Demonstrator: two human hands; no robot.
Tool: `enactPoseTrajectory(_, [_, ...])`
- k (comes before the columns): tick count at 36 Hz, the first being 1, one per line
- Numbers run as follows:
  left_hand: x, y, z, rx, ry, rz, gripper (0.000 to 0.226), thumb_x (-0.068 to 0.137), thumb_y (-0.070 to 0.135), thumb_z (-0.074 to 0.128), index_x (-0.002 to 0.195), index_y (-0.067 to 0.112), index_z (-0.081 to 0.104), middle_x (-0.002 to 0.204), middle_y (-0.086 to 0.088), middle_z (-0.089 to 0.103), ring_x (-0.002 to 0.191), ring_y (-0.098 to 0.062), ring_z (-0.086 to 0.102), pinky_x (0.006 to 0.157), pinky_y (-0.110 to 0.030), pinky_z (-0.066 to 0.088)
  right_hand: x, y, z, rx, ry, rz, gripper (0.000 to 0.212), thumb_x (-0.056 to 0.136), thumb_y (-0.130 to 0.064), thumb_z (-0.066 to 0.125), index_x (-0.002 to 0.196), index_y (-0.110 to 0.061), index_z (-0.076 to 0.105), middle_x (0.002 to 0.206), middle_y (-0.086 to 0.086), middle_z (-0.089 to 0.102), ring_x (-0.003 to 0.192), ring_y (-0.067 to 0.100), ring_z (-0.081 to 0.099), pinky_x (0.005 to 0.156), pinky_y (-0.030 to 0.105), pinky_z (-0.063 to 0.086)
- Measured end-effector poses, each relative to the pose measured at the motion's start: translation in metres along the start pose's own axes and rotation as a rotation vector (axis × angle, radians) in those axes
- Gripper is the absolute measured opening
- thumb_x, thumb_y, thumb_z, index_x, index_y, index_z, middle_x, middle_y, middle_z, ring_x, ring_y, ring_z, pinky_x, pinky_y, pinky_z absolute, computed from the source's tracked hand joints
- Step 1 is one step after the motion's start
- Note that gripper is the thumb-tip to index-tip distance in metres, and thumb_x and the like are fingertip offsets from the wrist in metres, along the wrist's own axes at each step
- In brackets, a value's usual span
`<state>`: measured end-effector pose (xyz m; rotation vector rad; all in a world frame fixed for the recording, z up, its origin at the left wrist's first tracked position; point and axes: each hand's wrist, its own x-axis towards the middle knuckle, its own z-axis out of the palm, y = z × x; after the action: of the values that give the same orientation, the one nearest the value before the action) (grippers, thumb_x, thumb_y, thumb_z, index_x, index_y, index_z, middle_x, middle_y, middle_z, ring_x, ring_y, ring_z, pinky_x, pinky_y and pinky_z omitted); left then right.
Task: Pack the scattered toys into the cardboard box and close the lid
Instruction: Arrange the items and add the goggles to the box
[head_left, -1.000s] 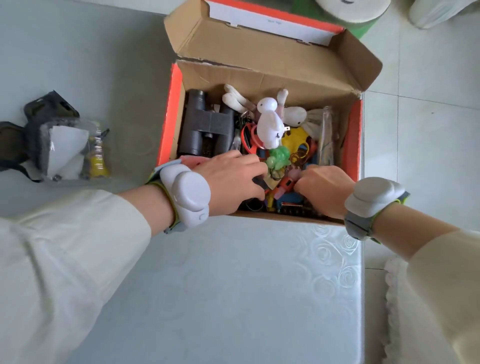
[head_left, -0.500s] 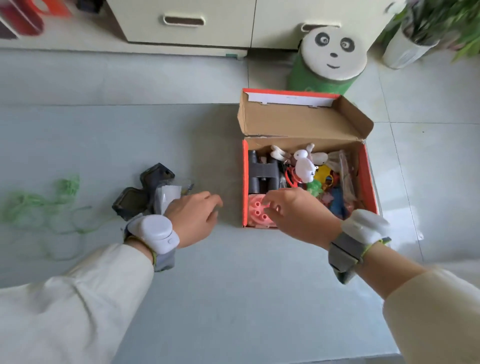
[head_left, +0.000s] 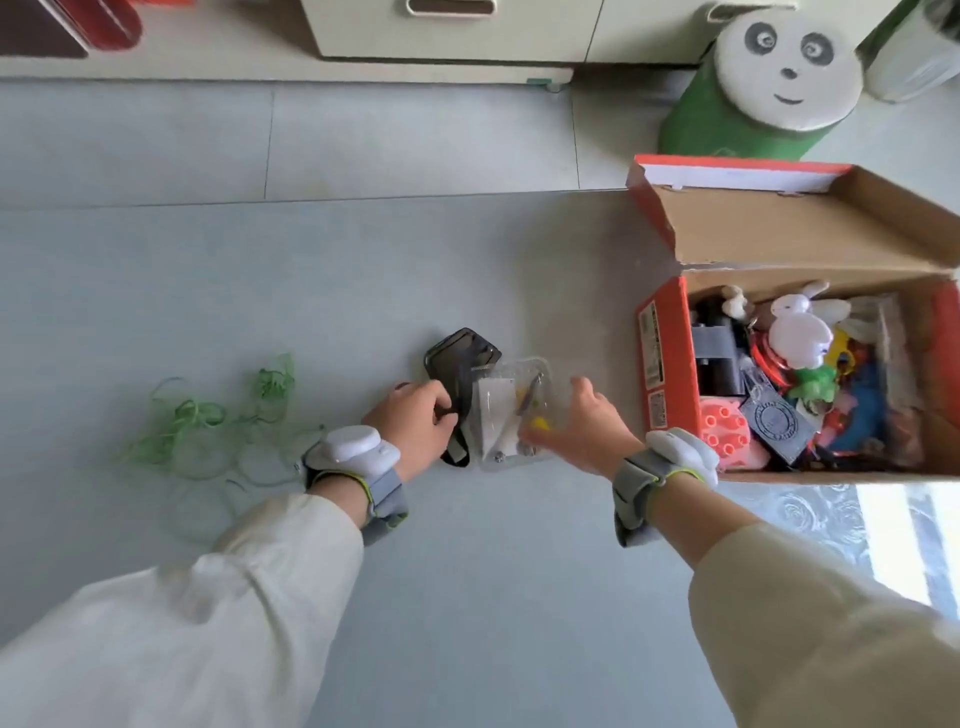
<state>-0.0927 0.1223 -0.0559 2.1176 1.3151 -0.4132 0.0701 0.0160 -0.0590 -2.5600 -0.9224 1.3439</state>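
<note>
At nine o'clock a tangle of green string (head_left: 208, 423) lies loose on the grey mat (head_left: 467, 597), well apart from both hands. Just right of it, the left hand (head_left: 415, 428) curls its fingers together around the near edge of a dark, black-tinted toy (head_left: 460, 364), thumb and fingertips pinched on its strap; the grip looks closed on it. Touching that dark piece on its three o'clock side sits a clear plastic case (head_left: 511, 410) with white, yellow and small metal bits inside. The right hand (head_left: 584, 428) rests on the case's right side with fingers spread apart, the forefinger raised at the case's far corner and the thumb down by the yellow bit; whether it actually clamps the case cannot be told. Both wrists carry white-and-grey bands (head_left: 353, 457), and cream sleeves (head_left: 182, 623) cover the forearms.

At three o'clock the cardboard box (head_left: 660, 364) stands with its lid folded back toward twelve. It is crowded with toys: a white rabbit figure (head_left: 797, 335), a pink block with red studs (head_left: 724, 431), a dark binocular-like piece (head_left: 714, 353). Beyond the box, at one o'clock, stands a green panda-faced stool (head_left: 779, 67).
</note>
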Motion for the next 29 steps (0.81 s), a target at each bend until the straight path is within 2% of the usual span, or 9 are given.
enactPoseTrajectory(4, [0.005,0.006,0.024,0.045,-0.167,0.056,0.031,0.091,0.042,0.050,0.113,0.021,0.056,0.109,-0.001,0.065,0.106,-0.027,0.059,0.083,-0.033,0.048,0.020,0.007,0.023,0.009,-0.006,0.074,0.072,0.066,-0.053,0.070,0.120,-0.013,0.046,0.112,0.008,0.046,0.093,0.024,0.049,0.073,0.028,0.041])
enactPoseTrajectory(8, [0.010,0.016,0.034,-0.019,-0.230,-0.013,0.043,0.092,0.044,0.047,0.114,0.008,0.050,0.114,-0.012,0.062,0.105,-0.035,0.058,0.086,-0.037,0.047,0.026,0.011,0.030,0.039,0.044,0.086,0.070,0.069,-0.047,0.073,0.121,-0.010,0.046,0.116,0.010,0.048,0.098,0.026,0.050,0.076,0.026,0.039])
enactPoseTrajectory(12, [0.015,0.016,0.038,-0.069,-0.236,-0.068,0.039,0.091,0.043,0.049,0.112,0.010,0.050,0.112,-0.010,0.063,0.104,-0.032,0.058,0.083,-0.034,0.044,0.022,0.014,0.025,0.188,0.010,0.172,0.075,0.065,-0.043,0.081,0.119,-0.008,0.043,0.116,0.009,0.050,0.098,0.024,0.053,0.077,0.029,0.046])
enactPoseTrajectory(15, [0.016,0.013,0.038,-0.100,-0.277,-0.085,0.040,0.090,0.045,0.051,0.111,0.011,0.051,0.110,-0.007,0.063,0.102,-0.030,0.059,0.081,-0.033,0.045,0.018,0.015,0.018,0.300,0.006,0.196,0.070,0.061,-0.038,0.085,0.109,-0.008,0.045,0.102,0.004,0.053,0.079,0.014,0.049,0.057,0.020,0.038])
enactPoseTrajectory(17, [0.016,0.012,0.037,-0.110,-0.307,-0.093,0.043,0.088,0.049,0.052,0.112,0.012,0.050,0.110,-0.006,0.062,0.102,-0.028,0.059,0.082,-0.032,0.045,0.013,0.014,0.015,0.372,0.026,0.191,0.067,0.062,-0.034,0.086,0.107,-0.008,0.043,0.092,0.001,0.052,0.070,0.009,0.046,0.051,0.019,0.034])
enactPoseTrajectory(20, [0.014,0.010,0.035,-0.132,-0.348,-0.099,0.040,0.088,0.049,0.051,0.109,0.016,0.051,0.107,-0.002,0.062,0.100,-0.025,0.059,0.080,-0.030,0.044,0.003,0.018,0.007,0.422,0.070,0.152,0.065,0.064,-0.033,0.084,0.107,-0.010,0.041,0.092,0.001,0.055,0.073,0.010,0.051,0.054,0.019,0.039])
enactPoseTrajectory(23, [0.011,0.004,0.033,-0.182,-0.285,-0.128,0.023,0.087,0.041,0.054,0.097,0.021,0.052,0.099,-0.003,0.067,0.093,-0.024,0.062,0.073,-0.029,0.044,-0.010,0.019,-0.010,0.477,0.065,0.116,0.063,0.067,-0.033,0.083,0.108,-0.011,0.040,0.091,0.001,0.056,0.074,0.012,0.056,0.055,0.020,0.043])
enactPoseTrajectory(25, [0.010,0.000,0.029,-0.230,-0.229,-0.151,0.013,0.087,0.034,0.056,0.085,0.021,0.053,0.090,-0.005,0.068,0.089,-0.026,0.064,0.071,-0.029,0.045,-0.018,0.023,-0.024,0.521,0.081,0.097,0.063,0.066,-0.031,0.083,0.107,-0.013,0.040,0.094,0.004,0.059,0.081,0.017,0.062,0.061,0.026,0.051])
enactPoseTrajectory(29, [0.008,-0.004,0.019,-0.313,-0.213,-0.174,0.017,0.086,0.020,0.055,0.069,0.021,0.051,0.080,-0.010,0.069,0.087,-0.032,0.067,0.073,-0.036,0.051,-0.027,0.031,-0.054,0.578,0.147,0.056,0.062,0.065,-0.029,0.084,0.106,-0.014,0.041,0.097,0.010,0.065,0.085,0.025,0.066,0.077,0.041,0.057])
